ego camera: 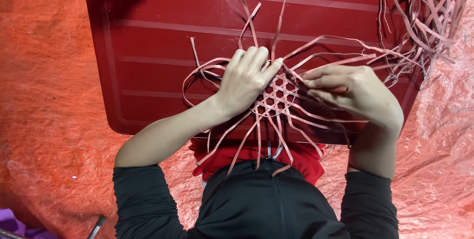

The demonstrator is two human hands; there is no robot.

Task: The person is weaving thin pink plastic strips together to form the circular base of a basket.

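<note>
Fingers of the left hand (244,81) are curled down flat on the woven mat (276,96), pressing its left part; fingertip reaches the mat's centre. Nothing gripped there, just pinning. Right hand (358,91) fingers are pinched shut on a thin strip (316,82) at the mat's right edge, thumb under, index on top. Mat is a small open hexagon weave of pale strips, sitting between both hands on a dark red board (148,46). Loose strip ends fan out all round: up over the board, looping left, down over the person's lap. Bundle of spare strips (434,12) lies at the board's top right corner. Board rests across the lap over orange sheeting (44,96). Black sleeves pushed up both forearms.
</note>
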